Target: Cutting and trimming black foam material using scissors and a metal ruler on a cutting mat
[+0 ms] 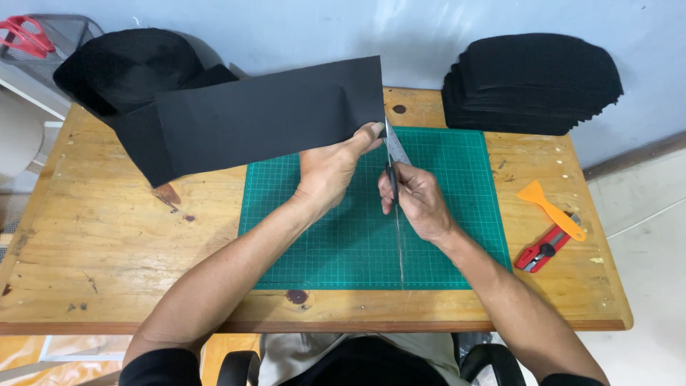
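Near edge: wooden desk (107,271), worn, stained, a dark knot just below the green cutting mat (443,243). The mat is gridded and lies flat under both hands.

Right hand (418,204) is over the mat, fingers (389,194) curled closed through the dark handles of the scissors (391,154). Scissor blades point up and away from the fingers, silvery, tips meeting the right edge of the black sheet (250,118). Can't tell how far the blades are parted.

Left hand (330,171) sits just left of the right hand, close beside it. Fingers closed in a pinch on the sheet's lower right corner, thumb tip on the front face right next to the blades.

Black sheet: long matte rectangle, stiff-looking, held up off the desk and tilted, running out left from the left fingers. Faint vertical crease near the gripped end. Far left end darker, overlapping a black roll or bundle (128,68) at the desk's back left corner; it looks continuous with it, but can't tell for sure.

Right of the right fingers, well apart: orange plastic scraper (547,204) lying partly over a red-and-black utility knife (543,250), both on bare wood beyond the mat.

Farther back right: tall stack of cut black pieces (532,86) against the wall. Far left back: wire mesh basket (64,32) with red-handled scissors (25,36) in it.
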